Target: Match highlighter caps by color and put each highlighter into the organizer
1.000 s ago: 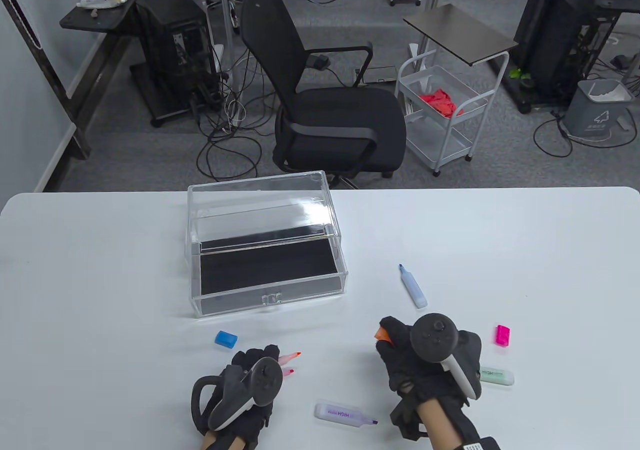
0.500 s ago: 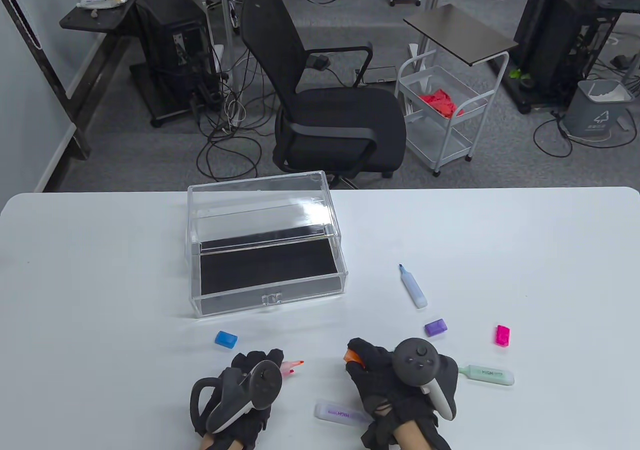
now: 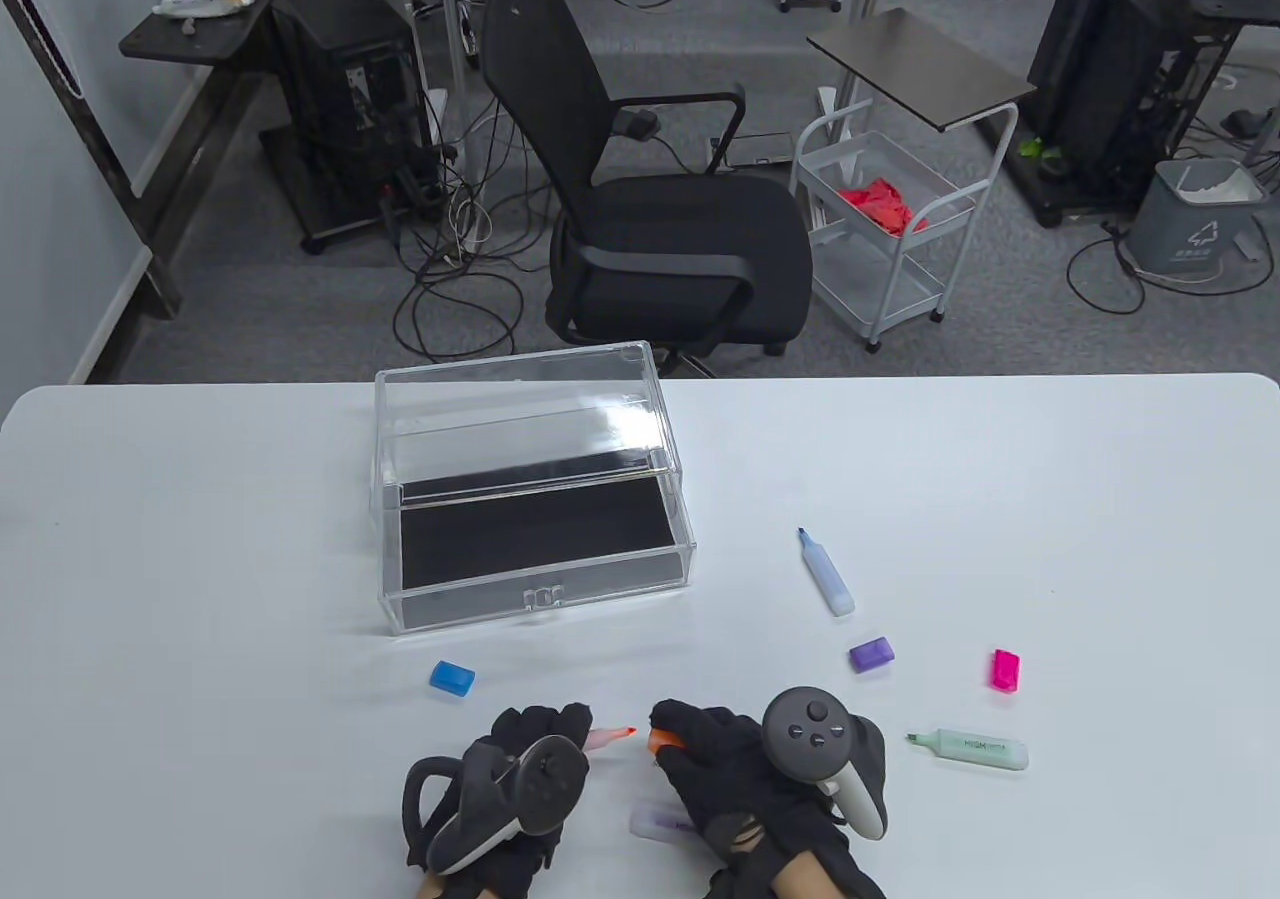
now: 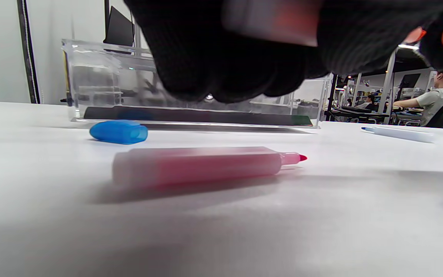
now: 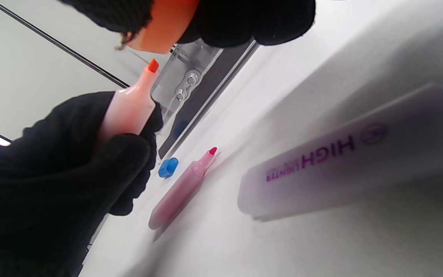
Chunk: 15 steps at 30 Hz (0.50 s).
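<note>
Capping of the orange highlighter. The left hand (image 3: 520, 774) grips the orange highlighter (image 3: 608, 736) by its barrel, fingers curled round it, the bare tip pointing toward the right hand (image 3: 740, 764). The right hand pinches the orange cap (image 3: 662, 739) between thumb and fingers. Over the last second the right hand has travelled leftward from near the purple cap (image 3: 871, 653), carrying the orange cap, while the left hand has lifted the orange highlighter clear of the pink highlighter (image 4: 202, 165), which now lies alone on the bench (image 3: 200, 589). Cap and tip stand just apart, nearly in line; in the right wrist view the cap mouth (image 5: 156, 32) sits just above the tip (image 5: 152, 65).

This closing of the gap indicates that the first colour match is made and that the press-on is probably the step in hand; the cap should need to come squarely over the tip to seat.

Still uncapped on the bench: the pink highlighter beneath the left hand, the purple highlighter (image 5: 344, 161) under the right wrist, the green highlighter (image 3: 975, 747) and the blue highlighter (image 3: 828, 574). The blue cap (image 3: 452, 677), purple cap and pink cap (image 3: 1005, 669) lie loose. The clear organizer (image 3: 530, 499) stands beyond the hands with its drawer drawn out, and no highlighter is visible in it.
</note>
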Tool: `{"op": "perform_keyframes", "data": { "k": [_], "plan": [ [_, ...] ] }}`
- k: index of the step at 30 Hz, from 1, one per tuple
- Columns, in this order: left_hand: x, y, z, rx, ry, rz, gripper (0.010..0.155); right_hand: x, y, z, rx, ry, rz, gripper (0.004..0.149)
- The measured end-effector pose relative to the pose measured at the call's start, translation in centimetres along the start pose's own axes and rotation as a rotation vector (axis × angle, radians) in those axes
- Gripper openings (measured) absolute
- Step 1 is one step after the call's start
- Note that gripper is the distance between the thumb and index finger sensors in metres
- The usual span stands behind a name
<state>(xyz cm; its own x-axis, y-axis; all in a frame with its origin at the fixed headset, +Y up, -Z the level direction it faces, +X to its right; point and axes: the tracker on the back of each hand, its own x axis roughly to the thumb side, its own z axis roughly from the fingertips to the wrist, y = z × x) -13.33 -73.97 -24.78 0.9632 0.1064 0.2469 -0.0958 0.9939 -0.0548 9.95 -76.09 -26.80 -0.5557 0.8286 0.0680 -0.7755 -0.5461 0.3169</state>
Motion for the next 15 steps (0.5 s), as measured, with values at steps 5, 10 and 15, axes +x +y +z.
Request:
{"op": "perform_keyframes", "data": {
  "k": [5, 10, 15],
  "plan": [
    [0.4, 0.0, 0.1, 0.002, -0.026, -0.001, 0.057, -0.3, 0.2, -0.3, 0.031, -0.002, -0.027, 0.055],
    [0.7, 0.0, 0.1, -0.014, -0.069, 0.019, 0.057, 0.1, 0.6, -0.3, 0.056, -0.027, -0.023, 0.055],
    [1.0, 0.1, 0.3, -0.01, -0.112, 0.054, 0.057, 0.3, 1.1, -0.4, 0.1, -0.056, -0.048, 0.055]
  ]
}}
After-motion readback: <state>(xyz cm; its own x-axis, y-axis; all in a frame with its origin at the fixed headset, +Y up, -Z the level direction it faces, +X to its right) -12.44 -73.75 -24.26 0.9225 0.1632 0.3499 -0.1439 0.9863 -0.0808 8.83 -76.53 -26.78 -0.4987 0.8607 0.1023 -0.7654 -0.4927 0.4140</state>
